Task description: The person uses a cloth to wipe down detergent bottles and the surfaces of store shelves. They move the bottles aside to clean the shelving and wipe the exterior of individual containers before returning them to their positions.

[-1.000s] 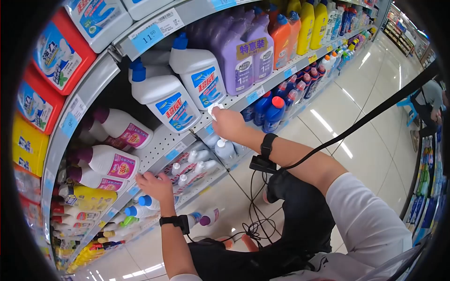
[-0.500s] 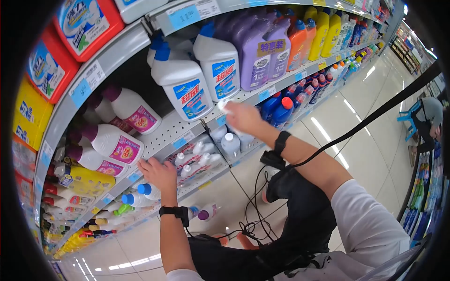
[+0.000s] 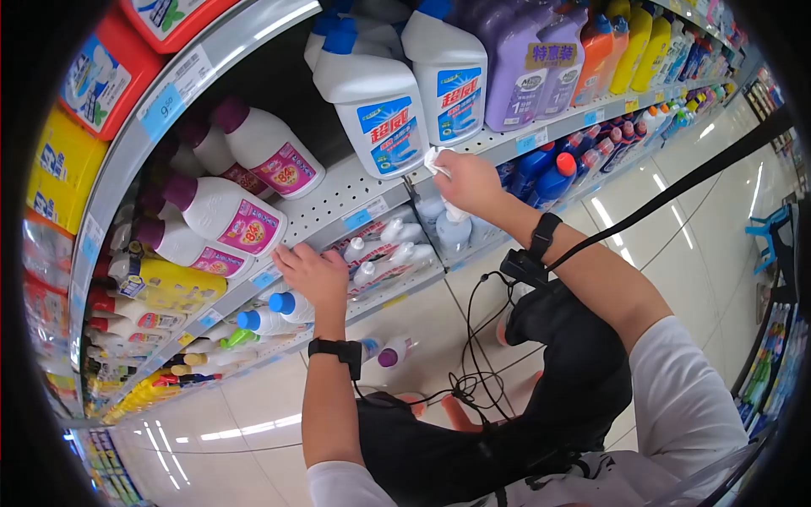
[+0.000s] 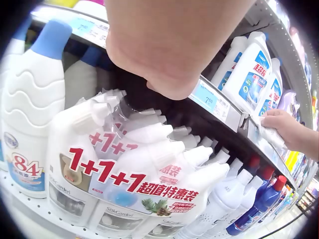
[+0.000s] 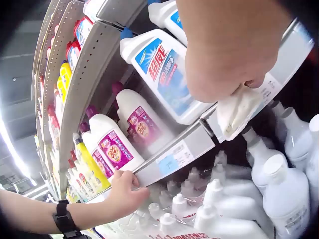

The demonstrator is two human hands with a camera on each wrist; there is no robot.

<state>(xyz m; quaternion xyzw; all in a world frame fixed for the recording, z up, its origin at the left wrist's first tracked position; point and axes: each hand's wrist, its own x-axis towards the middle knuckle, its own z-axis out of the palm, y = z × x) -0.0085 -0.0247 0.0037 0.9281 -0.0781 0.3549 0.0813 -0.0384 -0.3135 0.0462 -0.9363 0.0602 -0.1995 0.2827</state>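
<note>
My right hand (image 3: 471, 182) pinches a crumpled white cloth (image 5: 238, 110) at the front edge of the shelf (image 3: 338, 182). The cloth lies over the price-strip edge, just below two white toilet-cleaner bottles (image 3: 384, 118) with blue caps. Farther left, my left hand (image 3: 314, 272) rests its loosely bent fingers on the same shelf edge, holding nothing. Its fingertips are close to white bottles with purple caps and pink labels (image 3: 245, 221). In the right wrist view, the left hand (image 5: 127, 191) sits under those bottles, by the shelf lip.
Purple bottles (image 3: 515, 80) stand to the right. On the lower shelf are bundled white bottles (image 4: 134, 169) and blue bottles with red caps (image 3: 553, 182). Black cables (image 3: 473, 384) trail between the legs, and a purple-capped bottle (image 3: 395, 351) is low down near the floor.
The head view has shifted, so the shelf appears farther right. The right hand with the cloth has slid slightly left along the shelf edge. The left hand stays on the edge near the purple-capped bottles.
</note>
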